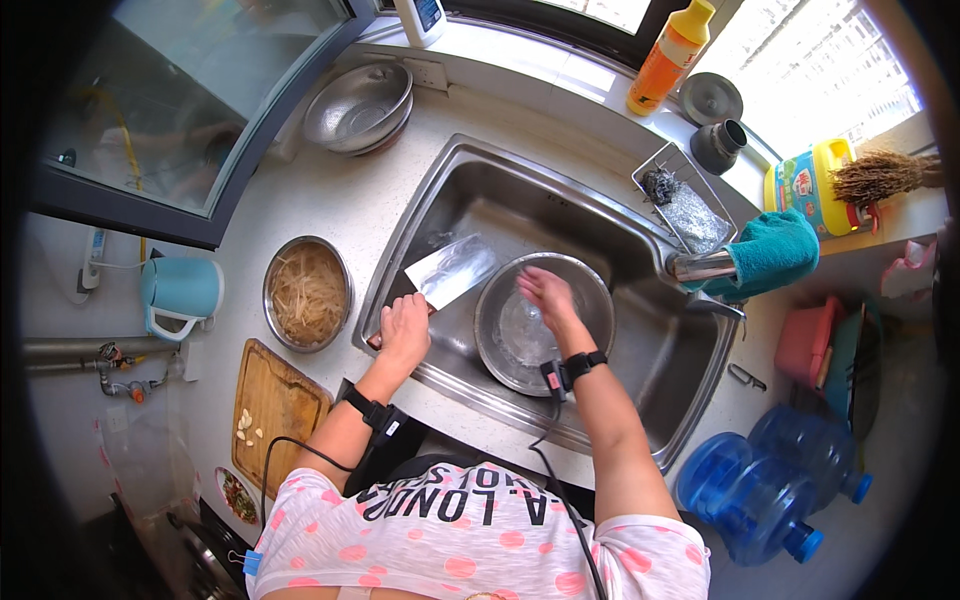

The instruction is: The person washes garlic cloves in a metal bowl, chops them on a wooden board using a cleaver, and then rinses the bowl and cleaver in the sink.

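Observation:
My left hand (405, 330) is closed around the brown handle of a Chinese cleaver (452, 271). The cleaver's broad, shiny blade lies flat-side up over the left part of the stainless steel sink (495, 191), its far end close to a basin. That round metal basin (491, 358) stands in the sink with some clear water in it. Over the basin is my right hand (550, 295), palm side turned down, fingers slightly apart and slightly blurred. I see nothing in it; whether the fingertips touch the water cannot be told.
Left of the sink are a metal bowl of pale shreds in liquid (307, 294), a wooden cutting board (277, 405) with garlic cloves (244, 425), and a blue kettle (182, 289). Metal colanders (360, 109) stand behind. A teal cloth (776, 251) drapes the faucet (701, 265). Water jugs (750, 491) lie right.

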Demonstrator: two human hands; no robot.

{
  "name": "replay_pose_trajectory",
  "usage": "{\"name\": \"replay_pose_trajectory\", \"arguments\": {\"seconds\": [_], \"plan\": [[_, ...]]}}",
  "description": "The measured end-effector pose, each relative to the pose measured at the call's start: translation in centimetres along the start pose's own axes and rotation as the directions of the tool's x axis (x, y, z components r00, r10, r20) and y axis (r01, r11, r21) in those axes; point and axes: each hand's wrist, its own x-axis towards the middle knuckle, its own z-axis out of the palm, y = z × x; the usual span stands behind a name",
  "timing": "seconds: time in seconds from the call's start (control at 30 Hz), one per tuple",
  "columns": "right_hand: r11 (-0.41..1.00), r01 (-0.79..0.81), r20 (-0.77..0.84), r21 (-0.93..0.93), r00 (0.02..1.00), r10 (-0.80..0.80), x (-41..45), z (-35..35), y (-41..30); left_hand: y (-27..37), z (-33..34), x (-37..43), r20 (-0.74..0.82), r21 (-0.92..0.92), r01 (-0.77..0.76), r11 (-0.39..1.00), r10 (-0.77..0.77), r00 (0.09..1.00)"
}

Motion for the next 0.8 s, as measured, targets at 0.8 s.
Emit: {"name": "replay_pose_trajectory", "arguments": {"seconds": [0.8], "plan": [[0.907, -0.065, 0.425, -0.416, 0.868, 0.257, -8.0, 2.0, -6.5, 1.3, 0.9, 3.3, 0.687, -0.592, 0.652, -0.475, 0.126, 0.716]]}}
